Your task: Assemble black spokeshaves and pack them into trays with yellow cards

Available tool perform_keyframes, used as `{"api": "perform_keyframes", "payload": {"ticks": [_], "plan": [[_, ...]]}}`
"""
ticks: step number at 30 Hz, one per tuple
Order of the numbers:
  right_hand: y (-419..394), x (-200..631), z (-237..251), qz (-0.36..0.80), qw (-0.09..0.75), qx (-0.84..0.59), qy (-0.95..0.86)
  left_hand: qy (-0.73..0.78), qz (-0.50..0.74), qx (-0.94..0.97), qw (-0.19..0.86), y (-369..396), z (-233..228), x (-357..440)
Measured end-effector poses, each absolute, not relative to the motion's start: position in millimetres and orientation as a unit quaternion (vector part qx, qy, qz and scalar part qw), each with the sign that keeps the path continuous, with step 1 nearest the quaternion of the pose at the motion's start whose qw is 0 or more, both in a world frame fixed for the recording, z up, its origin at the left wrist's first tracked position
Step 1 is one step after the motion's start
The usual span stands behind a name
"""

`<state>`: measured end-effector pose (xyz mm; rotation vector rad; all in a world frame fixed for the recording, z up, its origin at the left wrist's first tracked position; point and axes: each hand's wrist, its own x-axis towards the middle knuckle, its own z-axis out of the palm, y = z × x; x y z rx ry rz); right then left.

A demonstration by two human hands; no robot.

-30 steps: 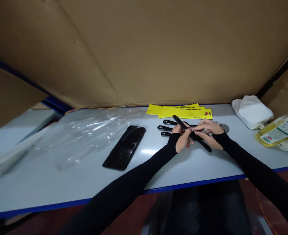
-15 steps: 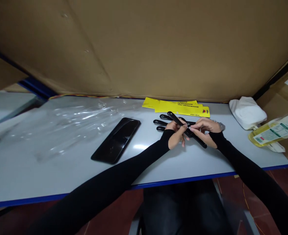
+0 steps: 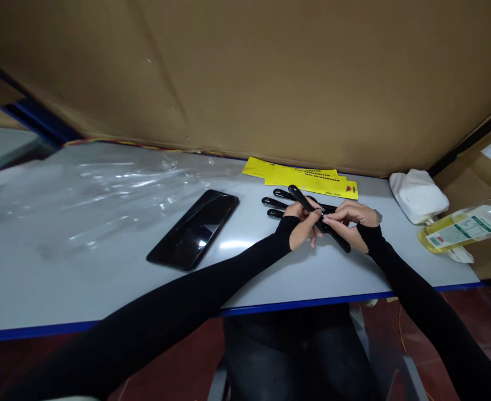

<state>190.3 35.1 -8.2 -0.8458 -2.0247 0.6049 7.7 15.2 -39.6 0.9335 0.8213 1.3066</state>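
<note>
A black two-handled spokeshave [image 3: 297,196] slants from upper left to lower right above the table. My left hand [image 3: 301,225] is closed around its left and middle part, thumb on top. With fingers pinched, my right hand [image 3: 350,219] grips a small shiny part at the middle of the same tool. That part is mostly covered by my fingertips. Behind my hands lie more black spokeshaves [image 3: 275,203], their left handles showing and the rest largely hidden. Farther back, several overlapping yellow printed cards [image 3: 307,181] lie flat.
A black phone [image 3: 193,229] lies left of my hands on the grey table [image 3: 266,278]. Clear plastic wrap [image 3: 115,195] spreads over the left side. At the right are a white cloth bundle [image 3: 418,195] and a tilted bottle of yellow liquid [image 3: 456,227]. A cardboard wall [image 3: 270,83] stands behind.
The camera view has turned slightly. My hands keep nearly the same hold on the spokeshave, and the right fingertips have shifted only a little at its middle.
</note>
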Motion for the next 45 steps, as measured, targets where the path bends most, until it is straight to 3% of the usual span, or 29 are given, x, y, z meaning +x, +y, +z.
{"api": "perform_keyframes", "payload": {"ticks": [6, 16, 25, 45], "plan": [[48.9, 204.9, -2.2, 0.284, 0.336, -0.309, -0.843, 0.359, 0.529, 0.418, 0.645, 14.2, -39.6, 6.6], [41.9, 200.4, 0.1, 0.238, 0.385, -0.259, -0.853, 0.366, 0.513, 0.405, 0.662, 14.8, -36.7, 3.8], [48.4, 205.5, -9.0, 0.266, 0.345, -0.292, -0.852, 0.369, 0.497, 0.435, 0.654, 16.8, -36.3, 2.7], [30.7, 199.8, -12.2, 0.19, 0.41, -0.272, -0.85, 0.393, 0.53, 0.405, 0.633, 5.1, -34.9, 9.3]]}}
